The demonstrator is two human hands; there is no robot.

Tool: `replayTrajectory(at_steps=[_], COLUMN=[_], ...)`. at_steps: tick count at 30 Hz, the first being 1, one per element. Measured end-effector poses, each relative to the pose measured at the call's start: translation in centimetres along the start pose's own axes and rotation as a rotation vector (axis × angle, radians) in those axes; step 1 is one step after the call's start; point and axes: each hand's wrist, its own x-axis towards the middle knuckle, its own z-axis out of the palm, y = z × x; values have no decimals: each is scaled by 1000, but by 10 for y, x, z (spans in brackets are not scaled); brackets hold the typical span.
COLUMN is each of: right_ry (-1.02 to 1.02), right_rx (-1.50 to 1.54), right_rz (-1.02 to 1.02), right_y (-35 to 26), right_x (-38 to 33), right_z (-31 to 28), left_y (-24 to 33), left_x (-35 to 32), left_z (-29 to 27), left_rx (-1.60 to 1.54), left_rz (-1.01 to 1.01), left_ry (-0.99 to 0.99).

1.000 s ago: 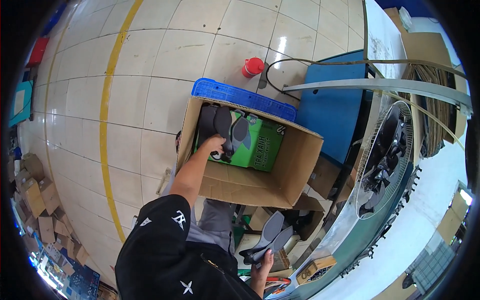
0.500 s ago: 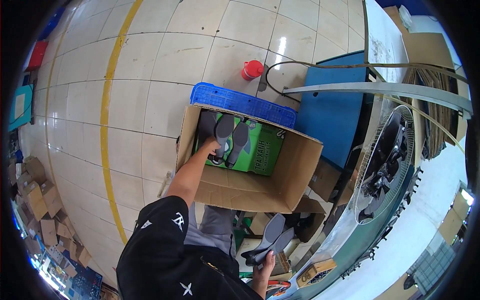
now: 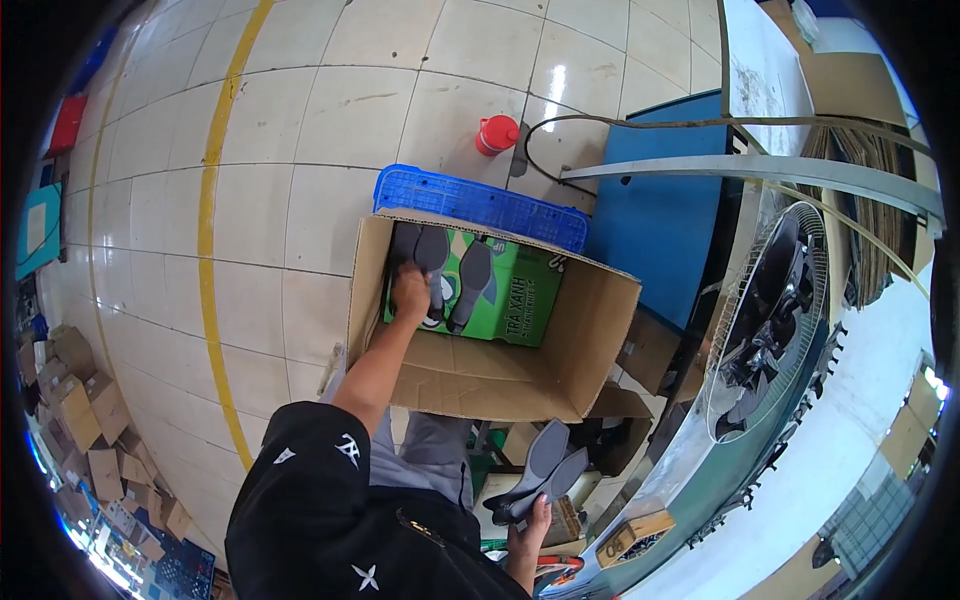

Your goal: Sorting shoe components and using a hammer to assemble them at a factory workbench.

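Inside an open cardboard box [image 3: 600,330], grey heeled shoe soles [image 3: 475,275] lie side by side on a green printed carton [image 3: 525,310]. My left hand [image 3: 411,292] reaches into the box's left side, its fingers curled against the heel end of one grey shoe sole [image 3: 432,250]; the fingertips are partly hidden. That sole lies close against another at the left wall. Low on the right, outside the box, my right hand [image 3: 530,525] is closed round two more grey soles [image 3: 547,452], held together with their broad ends upward.
A blue plastic crate [image 3: 480,207] sits just beyond the box, and a red jug [image 3: 497,135] stands on the tiled floor. To the right, a wire-rimmed basket [image 3: 765,330] holds dark pieces beside a bench. A grey metal bar [image 3: 760,168] and a hose cross above a blue panel [image 3: 660,190].
My left hand has shifted left with the sole it touches, widening the space to the sole on its right. My right hand still holds its pair of soles.
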Motion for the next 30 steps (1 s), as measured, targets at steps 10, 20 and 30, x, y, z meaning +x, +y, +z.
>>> replayTrajectory(at_steps=[10, 20, 30], right_ry=[-84, -2, -81], right_rx=[47, 6, 379], right_rz=[-17, -13, 6], right_y=[12, 37, 19], right_x=[4, 1, 7], right_z=[-7, -23, 2], left_y=[95, 80, 123], left_x=[-17, 18, -8], left_z=[22, 30, -62], left_rx=[196, 210, 85], left_rz=[130, 178, 442], left_ry=[-236, -301, -346])
